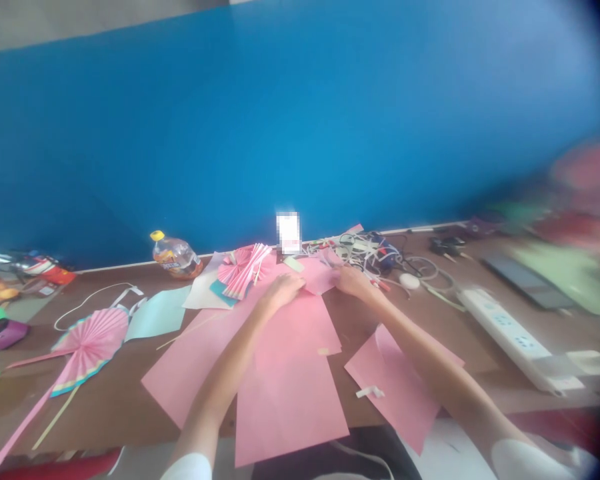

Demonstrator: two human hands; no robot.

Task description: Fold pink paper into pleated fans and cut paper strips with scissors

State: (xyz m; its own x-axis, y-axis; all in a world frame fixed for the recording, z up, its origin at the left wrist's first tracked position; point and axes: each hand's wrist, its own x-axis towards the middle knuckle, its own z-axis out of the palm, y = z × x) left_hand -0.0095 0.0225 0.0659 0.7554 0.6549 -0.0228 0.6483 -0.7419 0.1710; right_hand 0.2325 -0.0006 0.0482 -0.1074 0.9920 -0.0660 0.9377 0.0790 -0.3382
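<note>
Head view: both hands at the small pink paper [321,277], toward the back edge of the tabletop [125,380].
From here I see the left hand [286,289] and right hand [353,281] at its sides, fingers partly curled, perhaps to steady it; blur means I can't tell whether either grips. Larger pink sheets [290,407] reach the front edge, probably for easy reach.

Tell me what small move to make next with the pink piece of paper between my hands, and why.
I'd probably draw the pink piece of paper slightly toward you: tangled cables lie close by its far right side, near your right hand, while nearer you, below your left hand, larger pink sheets are spread.
</note>
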